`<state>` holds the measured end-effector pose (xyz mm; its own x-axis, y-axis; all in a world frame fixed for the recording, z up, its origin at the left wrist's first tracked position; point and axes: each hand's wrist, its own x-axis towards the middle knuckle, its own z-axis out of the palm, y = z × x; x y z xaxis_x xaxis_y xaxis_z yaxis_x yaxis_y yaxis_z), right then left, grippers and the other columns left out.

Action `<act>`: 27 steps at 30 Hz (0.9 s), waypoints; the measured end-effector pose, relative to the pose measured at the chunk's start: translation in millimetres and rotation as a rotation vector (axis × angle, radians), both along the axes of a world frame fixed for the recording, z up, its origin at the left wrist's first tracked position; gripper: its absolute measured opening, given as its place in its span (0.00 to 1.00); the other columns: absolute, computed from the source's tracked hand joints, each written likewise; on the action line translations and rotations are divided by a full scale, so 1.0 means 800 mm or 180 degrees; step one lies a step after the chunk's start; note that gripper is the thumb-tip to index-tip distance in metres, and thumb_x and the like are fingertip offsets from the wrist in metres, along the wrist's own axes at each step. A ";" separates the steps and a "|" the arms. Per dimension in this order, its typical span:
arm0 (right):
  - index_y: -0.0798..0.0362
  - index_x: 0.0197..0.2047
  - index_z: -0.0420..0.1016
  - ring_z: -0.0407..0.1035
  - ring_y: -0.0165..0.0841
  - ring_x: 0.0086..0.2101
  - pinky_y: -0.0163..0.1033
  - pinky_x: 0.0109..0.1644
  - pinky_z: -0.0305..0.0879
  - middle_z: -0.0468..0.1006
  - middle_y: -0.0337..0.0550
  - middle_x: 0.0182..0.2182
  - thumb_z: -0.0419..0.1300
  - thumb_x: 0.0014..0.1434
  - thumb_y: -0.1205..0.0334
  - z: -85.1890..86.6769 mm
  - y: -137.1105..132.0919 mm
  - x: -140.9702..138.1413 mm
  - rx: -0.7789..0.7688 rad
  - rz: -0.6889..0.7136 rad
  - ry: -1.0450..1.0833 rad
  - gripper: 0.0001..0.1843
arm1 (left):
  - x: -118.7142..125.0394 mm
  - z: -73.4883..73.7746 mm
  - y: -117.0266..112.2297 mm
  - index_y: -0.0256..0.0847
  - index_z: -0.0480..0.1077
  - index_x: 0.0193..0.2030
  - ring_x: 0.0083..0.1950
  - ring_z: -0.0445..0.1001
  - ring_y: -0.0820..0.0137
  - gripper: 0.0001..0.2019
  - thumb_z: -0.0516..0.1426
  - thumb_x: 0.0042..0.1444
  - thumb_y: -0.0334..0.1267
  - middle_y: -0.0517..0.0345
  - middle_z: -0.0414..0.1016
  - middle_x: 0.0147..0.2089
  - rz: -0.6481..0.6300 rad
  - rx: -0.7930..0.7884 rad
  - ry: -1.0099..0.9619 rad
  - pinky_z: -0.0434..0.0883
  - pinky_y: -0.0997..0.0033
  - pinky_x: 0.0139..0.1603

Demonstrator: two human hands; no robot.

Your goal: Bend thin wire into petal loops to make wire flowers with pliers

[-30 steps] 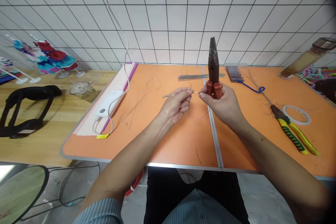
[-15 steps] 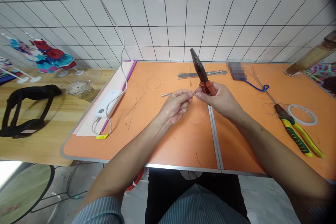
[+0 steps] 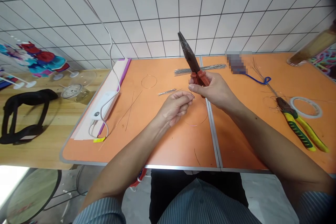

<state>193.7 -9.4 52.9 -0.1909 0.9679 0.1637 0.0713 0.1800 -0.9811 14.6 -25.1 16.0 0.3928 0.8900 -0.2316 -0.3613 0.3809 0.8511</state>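
Right hand [image 3: 217,89]: clenched around red-handled pliers [image 3: 193,63], raised near bench seam [image 3: 213,136]
Left hand [image 3: 176,107]: pinching thin wire [image 3: 194,125], left of seam
Wire bundle [image 3: 215,67]: lying across seam's far end
Yellow-green pliers [image 3: 298,127]: lying right of seam

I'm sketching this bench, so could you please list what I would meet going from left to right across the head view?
Black frame, white box, thin wire ring, left hand, right hand holding red-handled pliers, blue wire, yellow-and-green-handled pliers.
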 end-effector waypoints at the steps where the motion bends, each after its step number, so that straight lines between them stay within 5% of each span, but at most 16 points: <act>1: 0.52 0.43 0.78 0.66 0.30 0.34 0.39 0.36 0.61 0.77 0.38 0.36 0.75 0.56 0.61 0.001 0.000 0.001 0.0005 0.0009 0.0004 0.14 | 0.000 0.000 0.000 0.36 0.76 0.33 0.18 0.49 0.87 0.11 0.73 0.50 0.36 0.65 0.72 0.27 -0.0004 0.0003 0.0005 0.42 0.79 0.19; 27: 0.51 0.41 0.76 0.64 0.29 0.33 0.40 0.34 0.58 0.75 0.37 0.35 0.73 0.58 0.63 0.006 0.002 0.006 0.0027 0.0036 -0.0066 0.11 | 0.004 0.006 -0.005 0.35 0.79 0.32 0.19 0.50 0.86 0.11 0.73 0.42 0.32 0.66 0.69 0.25 0.0197 0.0085 0.0194 0.43 0.76 0.22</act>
